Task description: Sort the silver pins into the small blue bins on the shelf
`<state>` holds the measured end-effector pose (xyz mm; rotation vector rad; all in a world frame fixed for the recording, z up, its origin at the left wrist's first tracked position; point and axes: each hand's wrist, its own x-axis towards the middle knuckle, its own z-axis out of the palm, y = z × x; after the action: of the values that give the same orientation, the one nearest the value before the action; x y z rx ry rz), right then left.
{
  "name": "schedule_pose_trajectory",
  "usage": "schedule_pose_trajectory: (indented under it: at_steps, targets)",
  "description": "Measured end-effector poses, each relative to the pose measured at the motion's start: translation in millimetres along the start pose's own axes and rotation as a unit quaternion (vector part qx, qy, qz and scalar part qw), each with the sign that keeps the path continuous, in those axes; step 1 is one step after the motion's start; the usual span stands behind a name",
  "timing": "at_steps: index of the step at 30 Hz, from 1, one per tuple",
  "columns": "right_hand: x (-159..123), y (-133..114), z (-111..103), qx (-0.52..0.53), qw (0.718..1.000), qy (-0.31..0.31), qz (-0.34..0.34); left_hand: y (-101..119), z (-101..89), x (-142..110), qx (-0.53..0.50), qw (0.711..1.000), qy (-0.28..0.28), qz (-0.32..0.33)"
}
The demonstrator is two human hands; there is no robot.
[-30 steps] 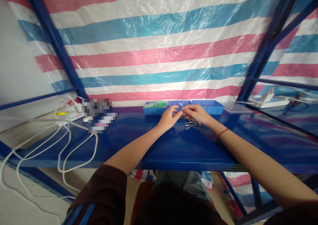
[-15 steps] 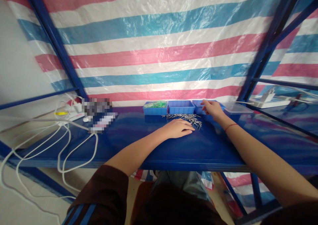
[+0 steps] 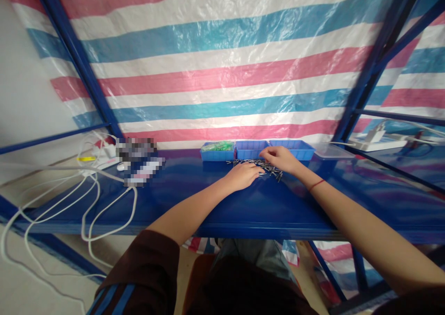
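A loose pile of thin silvery metal pins (image 3: 274, 170) lies on the blue tabletop in front of the bins. My left hand (image 3: 243, 176) is at the near left of this pile, fingers curled, with a pale metal pin showing at the fingertips. Over the pile's right side is my right hand (image 3: 281, 159), its thumb and fingers drawn together; what they hold, if anything, is hidden. Behind my hands stand the middle blue bin (image 3: 248, 151) and the right blue bin (image 3: 304, 154), which the right hand partly covers.
To the left, another blue bin (image 3: 217, 155) holds green-and-clear plastic packaging. A clear flat lid (image 3: 335, 151) lies right of the bins. White cables (image 3: 93, 199) loop over the table's left side, near blurred items. Blue frame posts and a striped sheet stand behind.
My right hand has come left and nearer, from over the right bin to the pile. My left hand has drawn slightly left, its fingers now more curled.
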<state>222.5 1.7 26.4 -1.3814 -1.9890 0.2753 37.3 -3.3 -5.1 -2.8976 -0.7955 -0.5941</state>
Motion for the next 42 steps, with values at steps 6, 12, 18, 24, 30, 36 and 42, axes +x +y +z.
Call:
schedule_pose_trajectory:
  at_steps: [6, 12, 18, 24, 30, 36, 42]
  targets:
    - [-2, -2, 4, 0.061, 0.995, -0.073, -0.038, -5, 3.9, 1, -0.059, 0.995, 0.075, -0.033]
    - [-5, -9, 2, 0.191, 0.974, -0.111, -0.045, -9, 4.4, 6, -0.185, 0.965, 0.142, -0.120]
    - [-5, -10, 5, 0.248, 0.967, -0.060, -0.014, -10, 3.7, 11, -0.396, 0.869, 0.188, -0.228]
    - [-4, -17, 8, 0.268, 0.963, -0.014, -0.013, -4, -1.0, 12, -0.493, 0.818, 0.152, -0.254]
    - [-4, -19, 9, 0.244, 0.970, 0.008, -0.020, -4, -0.8, 11, -0.463, 0.842, 0.131, -0.243]
    - [-5, -14, 12, 0.233, 0.971, -0.010, -0.044, -9, 4.6, 11, -0.436, 0.859, 0.099, -0.249]
    - [-6, -17, 10, 0.165, 0.982, 0.012, -0.097, -10, 6.1, 12, -0.428, 0.861, 0.148, -0.231]
